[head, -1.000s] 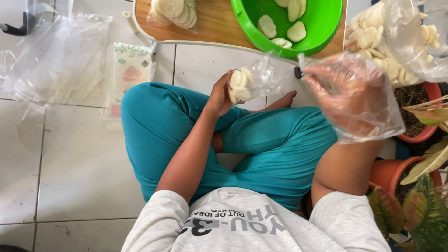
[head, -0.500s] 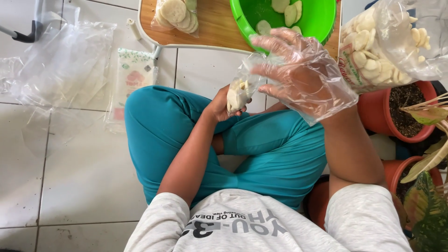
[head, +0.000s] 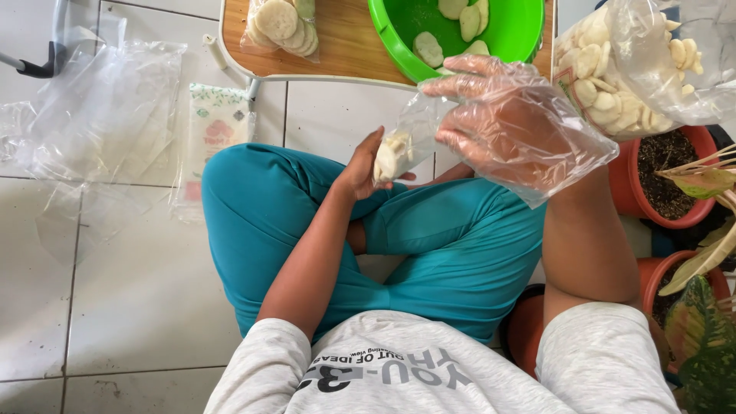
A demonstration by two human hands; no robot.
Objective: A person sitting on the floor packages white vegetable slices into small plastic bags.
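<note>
Person seated cross-legged on the tiled floor [head: 130, 307], head view looking down.

Left hand [head: 360, 165]: bare, grip clamped on a small clear bag [head: 410, 138] part-filled with pale round crackers [head: 391, 157]. The bag sits in the palm over the knee, mouth turned up toward the other hand, probably so it stays open and steady for filling.

Right hand [head: 506, 123]: covered by a loose clear plastic glove, fingers spread apart, nothing visibly pinched between them. It hovers just beside the bag's mouth, fingertips at or near the upper edge; contact cannot be told through the film. The glove likely keeps the food clean.

Bag position relative to grips: inside the left grip, immediately left of and slightly below the right fingertips.

Surroundings: green bowl [head: 529, 38] with a few crackers on the wooden counter [head: 353, 46], directly above the right hand and within easy reach. A filled bag [head: 284, 23] lies on the counter at left. Large sack of crackers [head: 636, 69] at right, over terracotta plant pots [head: 694, 211]. Empty clear bags [head: 100, 115] spread on the floor at left.
</note>
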